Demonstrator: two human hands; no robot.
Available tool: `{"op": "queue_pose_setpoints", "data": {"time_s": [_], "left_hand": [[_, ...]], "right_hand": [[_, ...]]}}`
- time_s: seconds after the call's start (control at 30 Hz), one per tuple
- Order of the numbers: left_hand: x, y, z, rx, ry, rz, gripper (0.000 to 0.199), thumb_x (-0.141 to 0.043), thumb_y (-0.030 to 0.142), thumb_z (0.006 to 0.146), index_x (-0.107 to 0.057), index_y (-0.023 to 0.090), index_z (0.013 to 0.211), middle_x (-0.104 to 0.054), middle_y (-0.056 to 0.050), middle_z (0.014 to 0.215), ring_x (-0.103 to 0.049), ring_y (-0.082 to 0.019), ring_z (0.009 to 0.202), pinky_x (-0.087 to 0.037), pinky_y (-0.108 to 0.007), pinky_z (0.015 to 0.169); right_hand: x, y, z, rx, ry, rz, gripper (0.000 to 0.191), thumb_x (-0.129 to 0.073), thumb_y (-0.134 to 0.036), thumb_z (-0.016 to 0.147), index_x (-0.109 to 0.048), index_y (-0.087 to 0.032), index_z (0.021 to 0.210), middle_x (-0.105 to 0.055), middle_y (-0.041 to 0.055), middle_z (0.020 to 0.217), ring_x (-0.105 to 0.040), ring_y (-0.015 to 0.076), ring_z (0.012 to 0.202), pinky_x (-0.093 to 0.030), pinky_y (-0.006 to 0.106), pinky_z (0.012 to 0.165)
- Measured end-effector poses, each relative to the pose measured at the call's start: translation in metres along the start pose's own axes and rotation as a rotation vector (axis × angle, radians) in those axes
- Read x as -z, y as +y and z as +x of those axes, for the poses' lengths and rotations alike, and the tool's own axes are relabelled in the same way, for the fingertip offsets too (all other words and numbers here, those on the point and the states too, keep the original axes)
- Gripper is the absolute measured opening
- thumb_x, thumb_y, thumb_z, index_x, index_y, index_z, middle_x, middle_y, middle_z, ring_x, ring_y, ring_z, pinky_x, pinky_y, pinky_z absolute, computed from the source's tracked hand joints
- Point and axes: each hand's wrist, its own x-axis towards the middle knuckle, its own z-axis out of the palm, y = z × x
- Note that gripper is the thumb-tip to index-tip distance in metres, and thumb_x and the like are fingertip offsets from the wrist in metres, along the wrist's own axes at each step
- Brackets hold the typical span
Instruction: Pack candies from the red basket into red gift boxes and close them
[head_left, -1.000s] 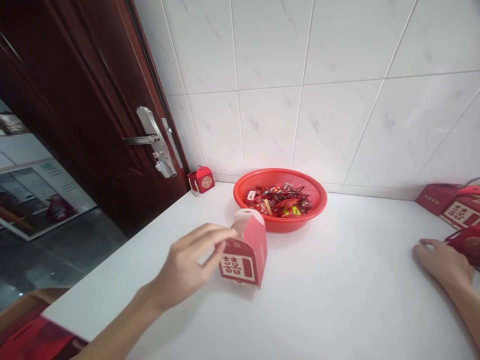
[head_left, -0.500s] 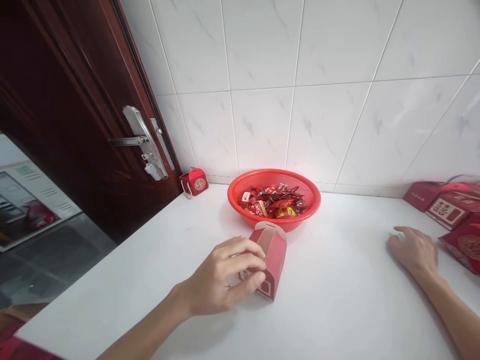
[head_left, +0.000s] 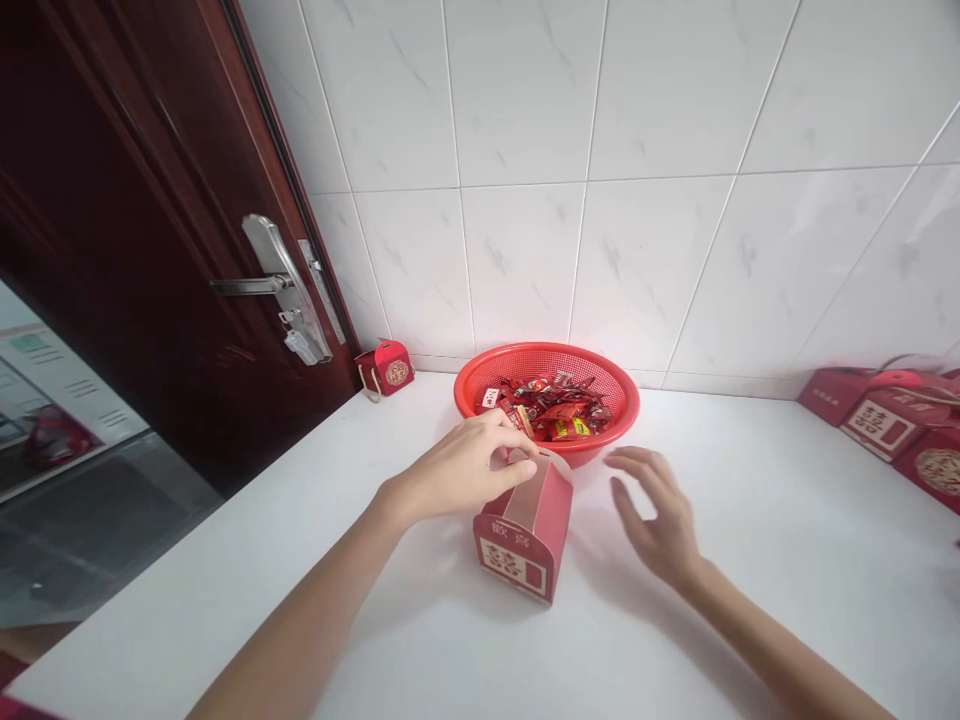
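A red cardboard candy box with white lettering on its near end stands on the white table, its two end flaps raised. My left hand reaches over it from the left, thumb and forefinger pinched at the far flap; the fingertips partly hide that flap. To the right of the box, my right hand hovers with its fingers apart and nothing in them. Right behind the box sits a red plastic basket holding many wrapped candies.
A small red box with a rope handle stands by the wall at the back left. Several red boxes are grouped at the right. The white table meets a tiled wall; a dark wooden door stands at the left.
My left hand has moved from the near end of the box to its far flap. My right hand has come left from beside the grouped boxes to the candy box.
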Motion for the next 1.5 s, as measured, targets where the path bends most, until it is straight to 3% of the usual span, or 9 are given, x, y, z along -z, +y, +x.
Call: {"op": "queue_pose_setpoints", "data": {"time_s": [0.13,0.27,0.43,0.67,0.9,1.07,1.23,1.33,1.5], "left_hand": [[0.008,0.006,0.007,0.036,-0.176,0.104,0.029,-0.054,0.034,0.093,-0.077,0.029,0.111,-0.060,-0.006,0.109,-0.061,-0.024,0.098,-0.049,-0.036,0.084],[0.009,0.004,0.009,0.060,-0.293,0.122,0.037,-0.051,0.026,0.090,-0.072,0.032,0.121,-0.058,-0.006,0.114,-0.062,-0.023,0.096,-0.049,-0.033,0.076],[0.009,-0.003,0.006,0.057,-0.261,0.100,0.037,-0.050,0.021,0.088,-0.069,0.026,0.119,-0.059,-0.005,0.120,-0.064,-0.021,0.097,-0.050,-0.032,0.079],[0.018,-0.009,0.002,0.047,-0.211,0.227,0.025,-0.044,0.019,0.090,-0.066,0.021,0.099,-0.065,-0.005,0.109,-0.063,-0.022,0.093,-0.048,-0.033,0.078],[0.014,-0.020,0.005,-0.003,-0.200,0.190,0.032,-0.043,0.020,0.088,-0.072,0.021,0.099,-0.070,-0.007,0.111,-0.064,-0.025,0.105,-0.049,-0.035,0.088],[0.015,-0.021,0.003,0.082,-0.185,0.200,0.027,-0.046,0.026,0.082,-0.073,0.022,0.085,-0.070,-0.005,0.085,-0.065,-0.026,0.085,-0.046,-0.033,0.072],[0.026,-0.012,-0.002,0.152,-0.289,0.189,0.026,-0.050,0.032,0.083,-0.061,0.023,0.062,-0.055,-0.001,0.063,-0.055,-0.019,0.061,-0.032,-0.031,0.054],[0.035,-0.010,-0.006,0.255,-0.318,0.200,0.021,-0.062,0.040,0.077,-0.073,0.024,0.084,-0.066,-0.002,0.082,-0.061,-0.020,0.070,-0.038,-0.028,0.055],[0.040,-0.019,-0.007,0.356,-0.391,0.265,0.060,-0.077,0.053,0.062,-0.069,0.028,0.116,-0.068,-0.005,0.108,-0.066,-0.026,0.086,-0.044,-0.028,0.062]], "right_hand": [[-0.022,-0.057,0.009,0.119,-0.086,0.113,0.035,-0.049,-0.021,0.100,-0.059,-0.022,0.134,-0.054,0.0180,0.143,-0.055,0.0297,0.133,-0.053,0.049,0.103],[-0.030,-0.069,0.011,0.054,-0.143,0.088,0.036,-0.047,-0.037,0.105,-0.061,-0.023,0.135,-0.044,0.0178,0.155,-0.044,0.0323,0.145,-0.051,0.051,0.106],[-0.024,-0.072,0.012,0.014,-0.268,-0.011,0.037,-0.040,-0.041,0.106,-0.062,-0.019,0.126,-0.048,0.0204,0.151,-0.049,0.0329,0.139,-0.051,0.053,0.104],[-0.016,-0.090,0.018,0.102,-0.387,-0.172,0.039,-0.036,-0.044,0.107,-0.061,-0.016,0.113,-0.053,0.0251,0.148,-0.039,0.0348,0.148,-0.031,0.062,0.117],[-0.004,-0.094,0.026,0.063,-0.435,-0.141,0.053,-0.029,-0.062,0.104,-0.058,-0.017,0.102,-0.063,0.0259,0.136,-0.043,0.0358,0.146,-0.035,0.062,0.113],[0.010,-0.101,0.033,0.053,-0.446,-0.168,0.034,-0.041,-0.045,0.103,-0.061,-0.018,0.103,-0.063,0.0253,0.138,-0.046,0.0356,0.144,-0.034,0.065,0.114],[0.030,-0.106,0.039,0.040,-0.536,-0.199,0.029,-0.049,-0.030,0.095,-0.066,-0.016,0.114,-0.060,0.0212,0.144,-0.055,0.0342,0.137,-0.032,0.068,0.116],[0.041,-0.101,0.040,0.056,-0.614,-0.226,0.037,-0.046,-0.025,0.095,-0.065,-0.014,0.125,-0.061,0.0205,0.143,-0.061,0.0342,0.131,-0.041,0.068,0.111],[0.052,-0.090,0.042,0.095,-0.727,-0.300,0.038,-0.048,-0.027,0.098,-0.063,-0.015,0.131,-0.066,0.0183,0.137,-0.069,0.0349,0.120,-0.047,0.067,0.107]]}}
